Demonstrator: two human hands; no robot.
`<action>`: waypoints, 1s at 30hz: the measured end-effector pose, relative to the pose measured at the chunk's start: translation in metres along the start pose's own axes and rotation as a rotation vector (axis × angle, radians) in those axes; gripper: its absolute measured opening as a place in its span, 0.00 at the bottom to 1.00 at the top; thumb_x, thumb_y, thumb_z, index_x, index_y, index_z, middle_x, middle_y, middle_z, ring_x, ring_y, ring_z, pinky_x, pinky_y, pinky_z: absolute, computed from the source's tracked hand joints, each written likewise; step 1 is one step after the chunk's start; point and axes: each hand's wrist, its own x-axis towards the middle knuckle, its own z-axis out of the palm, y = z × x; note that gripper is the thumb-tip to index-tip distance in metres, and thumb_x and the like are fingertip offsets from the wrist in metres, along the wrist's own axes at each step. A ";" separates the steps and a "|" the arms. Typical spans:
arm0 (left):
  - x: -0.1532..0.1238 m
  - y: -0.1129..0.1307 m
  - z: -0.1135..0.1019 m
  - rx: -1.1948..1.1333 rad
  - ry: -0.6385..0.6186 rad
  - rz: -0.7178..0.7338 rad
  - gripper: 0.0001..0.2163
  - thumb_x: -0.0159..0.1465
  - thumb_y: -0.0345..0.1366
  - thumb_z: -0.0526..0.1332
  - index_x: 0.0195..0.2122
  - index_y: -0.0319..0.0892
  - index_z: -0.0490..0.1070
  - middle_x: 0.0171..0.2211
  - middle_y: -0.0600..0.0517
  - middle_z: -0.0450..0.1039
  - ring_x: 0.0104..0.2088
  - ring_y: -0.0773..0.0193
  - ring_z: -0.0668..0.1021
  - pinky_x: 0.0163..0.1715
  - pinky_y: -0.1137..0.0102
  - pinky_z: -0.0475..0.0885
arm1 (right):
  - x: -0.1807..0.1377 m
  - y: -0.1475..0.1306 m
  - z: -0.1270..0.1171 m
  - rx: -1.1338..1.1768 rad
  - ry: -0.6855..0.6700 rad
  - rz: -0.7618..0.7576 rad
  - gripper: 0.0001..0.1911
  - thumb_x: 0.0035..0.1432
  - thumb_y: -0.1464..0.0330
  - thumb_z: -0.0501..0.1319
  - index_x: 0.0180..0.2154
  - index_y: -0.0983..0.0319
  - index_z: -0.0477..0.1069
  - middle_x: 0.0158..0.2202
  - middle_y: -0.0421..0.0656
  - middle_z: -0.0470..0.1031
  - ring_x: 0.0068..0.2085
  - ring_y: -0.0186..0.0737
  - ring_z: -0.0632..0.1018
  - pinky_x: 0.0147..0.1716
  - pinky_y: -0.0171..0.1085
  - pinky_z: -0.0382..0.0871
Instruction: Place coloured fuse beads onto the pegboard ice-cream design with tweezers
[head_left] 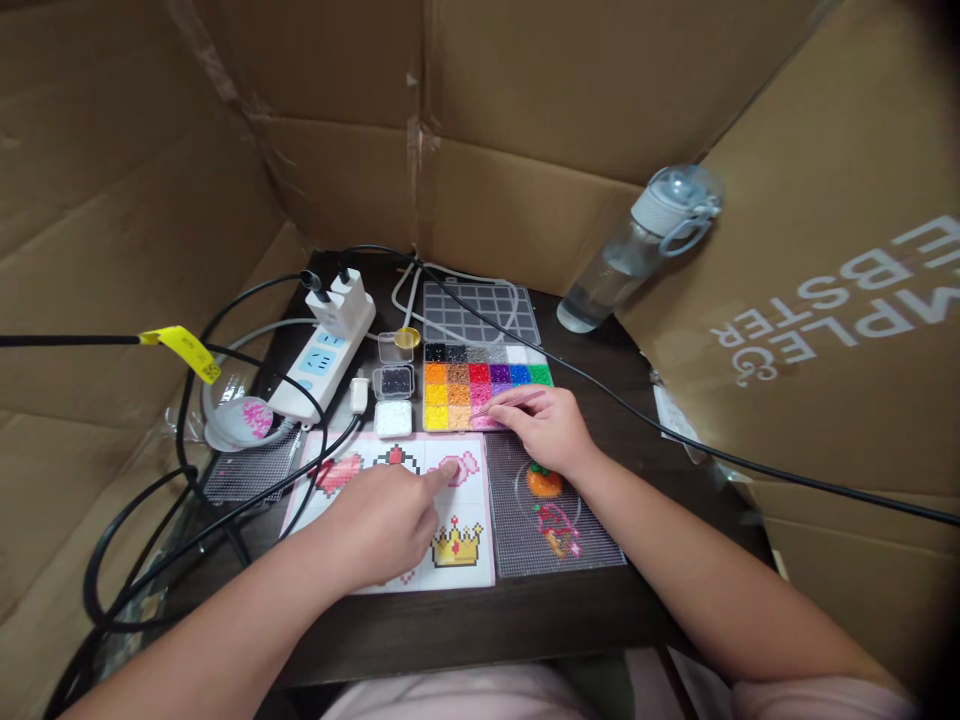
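The empty left hand (401, 512) pointed at paper (471, 503) near the desk's (525, 625) front edge; the right hand (556, 428) pinched tweezers (529, 396).

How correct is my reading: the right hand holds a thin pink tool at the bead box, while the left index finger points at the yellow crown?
No: in the head view, the left hand points at the pink candy picture, not the yellow crown. The right hand does hold the thin pink tool at the bead box.

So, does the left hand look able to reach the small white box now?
Probably yes: the small white box lies just beyond the left hand, and nothing lies over it.
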 end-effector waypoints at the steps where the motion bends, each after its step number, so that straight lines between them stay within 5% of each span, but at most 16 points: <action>1: 0.000 0.000 0.000 -0.001 -0.003 0.000 0.26 0.65 0.34 0.46 0.65 0.45 0.59 0.35 0.40 0.80 0.36 0.46 0.81 0.32 0.59 0.72 | 0.000 0.000 0.000 0.000 0.002 0.000 0.05 0.52 0.68 0.67 0.26 0.59 0.80 0.29 0.43 0.82 0.33 0.40 0.82 0.36 0.39 0.77; 7: 0.000 0.000 0.000 0.001 0.022 0.011 0.26 0.65 0.34 0.45 0.65 0.44 0.61 0.34 0.40 0.80 0.35 0.45 0.81 0.32 0.58 0.72 | 0.001 -0.001 -0.009 0.017 0.039 0.003 0.06 0.53 0.66 0.66 0.28 0.59 0.82 0.29 0.42 0.82 0.31 0.39 0.80 0.33 0.37 0.74; 11: -0.001 0.000 0.001 0.005 0.030 0.018 0.26 0.65 0.34 0.45 0.65 0.44 0.61 0.34 0.40 0.80 0.35 0.45 0.81 0.32 0.58 0.72 | 0.000 -0.006 -0.023 0.201 0.099 0.043 0.08 0.53 0.63 0.67 0.28 0.60 0.81 0.18 0.38 0.73 0.19 0.31 0.68 0.18 0.33 0.61; 14: -0.002 0.000 0.001 0.003 0.031 0.010 0.26 0.65 0.34 0.45 0.65 0.45 0.61 0.36 0.39 0.80 0.36 0.45 0.81 0.32 0.58 0.72 | -0.009 -0.012 -0.037 0.276 0.119 0.049 0.09 0.52 0.63 0.68 0.28 0.61 0.81 0.18 0.39 0.72 0.18 0.29 0.63 0.16 0.33 0.56; 22: -0.001 0.001 0.001 0.035 0.036 -0.009 0.26 0.65 0.35 0.45 0.65 0.48 0.60 0.34 0.40 0.80 0.36 0.47 0.81 0.32 0.61 0.70 | -0.072 0.000 -0.062 0.276 0.196 0.112 0.06 0.52 0.64 0.70 0.27 0.61 0.81 0.28 0.45 0.81 0.23 0.35 0.73 0.21 0.35 0.64; 30: 0.003 0.000 0.005 0.063 0.008 -0.067 0.26 0.65 0.37 0.45 0.65 0.53 0.59 0.33 0.43 0.80 0.36 0.47 0.80 0.32 0.62 0.68 | -0.125 0.025 -0.061 0.261 0.290 0.188 0.08 0.53 0.63 0.69 0.31 0.61 0.81 0.29 0.47 0.82 0.21 0.34 0.73 0.20 0.35 0.65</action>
